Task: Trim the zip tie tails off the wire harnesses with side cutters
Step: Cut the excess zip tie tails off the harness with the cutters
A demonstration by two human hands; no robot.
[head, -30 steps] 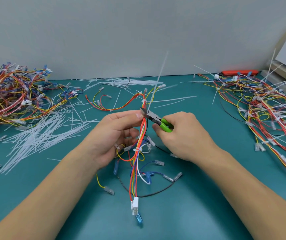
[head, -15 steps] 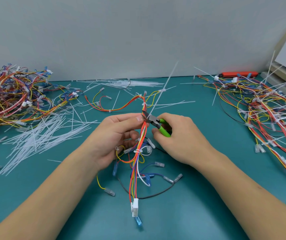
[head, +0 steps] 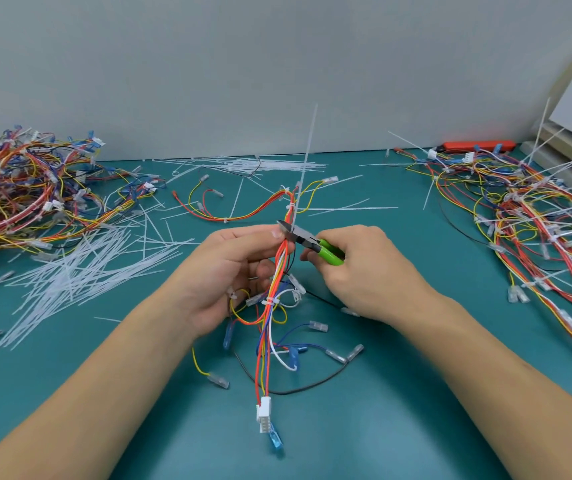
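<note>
My left hand (head: 229, 271) pinches a multicoloured wire harness (head: 272, 306) between thumb and fingers and holds it upright over the teal table. A white connector (head: 264, 414) hangs at its lower end. A long white zip tie tail (head: 307, 157) sticks up from a tie near the top of the bundle. My right hand (head: 357, 271) grips green-handled side cutters (head: 312, 242). The metal jaws point left and lie against the bundle just above my left thumb, a little below that tie.
A heap of harnesses (head: 25, 195) lies at the left, with a pile of cut white tails (head: 83, 271) in front of it. More harnesses with long tails (head: 537, 220) spread over the right side. An orange tool (head: 478, 146) lies at the back right.
The harness's long tail has swung from leaning right to nearly upright. The cutter jaws stay at the bundle by my left thumb. Both hands keep their grips.
</note>
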